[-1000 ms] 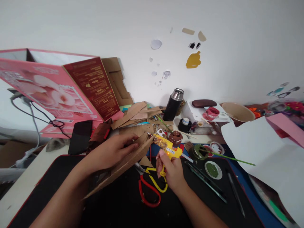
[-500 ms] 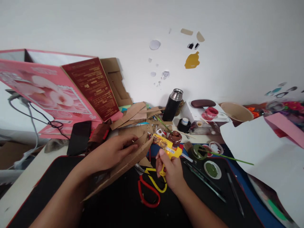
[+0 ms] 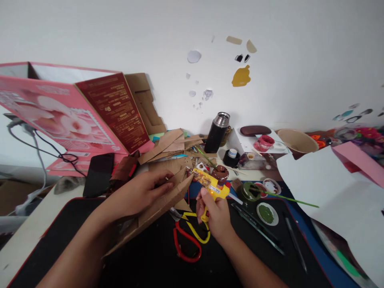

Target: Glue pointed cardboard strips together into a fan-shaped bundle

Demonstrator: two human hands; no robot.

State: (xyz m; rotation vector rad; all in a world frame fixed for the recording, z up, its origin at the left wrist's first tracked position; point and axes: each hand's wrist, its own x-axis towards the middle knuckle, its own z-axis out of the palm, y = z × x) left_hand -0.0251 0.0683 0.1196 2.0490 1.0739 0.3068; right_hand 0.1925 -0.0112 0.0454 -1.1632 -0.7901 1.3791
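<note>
My left hand [image 3: 141, 195] grips a long folded piece of brown cardboard [image 3: 156, 208] and holds it tilted above the black mat [image 3: 75, 224]. My right hand [image 3: 214, 218] is closed around the handle of a yellow glue gun [image 3: 210, 186]. The gun's nozzle points left and touches the upper end of the cardboard. Red and yellow scissors [image 3: 189, 236] lie on the mat just below both hands.
A pink box [image 3: 60, 116] and a black phone [image 3: 99, 174] stand at the left. Cardboard scraps [image 3: 174, 146], a black flask [image 3: 219, 132], paint dishes [image 3: 267, 214], brushes [image 3: 288, 199] and white paper [image 3: 330, 188] crowd the back and right.
</note>
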